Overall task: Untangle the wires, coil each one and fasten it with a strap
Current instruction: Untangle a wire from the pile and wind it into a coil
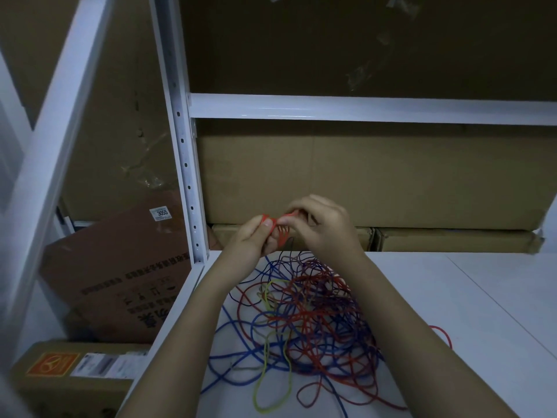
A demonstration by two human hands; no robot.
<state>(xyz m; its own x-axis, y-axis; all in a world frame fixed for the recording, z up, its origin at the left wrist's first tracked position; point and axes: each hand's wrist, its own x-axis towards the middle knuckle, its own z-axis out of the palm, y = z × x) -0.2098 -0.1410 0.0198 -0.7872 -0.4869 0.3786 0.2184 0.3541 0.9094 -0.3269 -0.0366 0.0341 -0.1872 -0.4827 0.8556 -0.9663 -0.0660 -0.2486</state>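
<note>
Both hands are raised together above the white shelf surface (437, 297), close to each other and almost touching. The left hand (251, 236) has its fingers curled around a small red coil of wire (275, 226), with the thumb pressed on the top of it. The right hand (319, 221) pinches the same red coil from the other side, with fingertips bent down onto it, so the coil sits between the two hands. Some short red loops hang down just under the fingers, and a thin dark piece shows below them; it may be a strap, but the light is too weak to be sure. Below the hands and between the two forearms lies the tangled pile of wires (304, 321) on the shelf surface: blue, red, and one yellow-green wire (271, 372) which makes long loops at the side near the person. One red loop (443, 336) comes out from under the right forearm. Behind the hands stand cardboard boxes (361, 182) under a white shelf beam (361, 108). To the left of the left hand is a white upright post with holes (184, 152), and further left a brown box with a white label (120, 267) leans in the next bay
</note>
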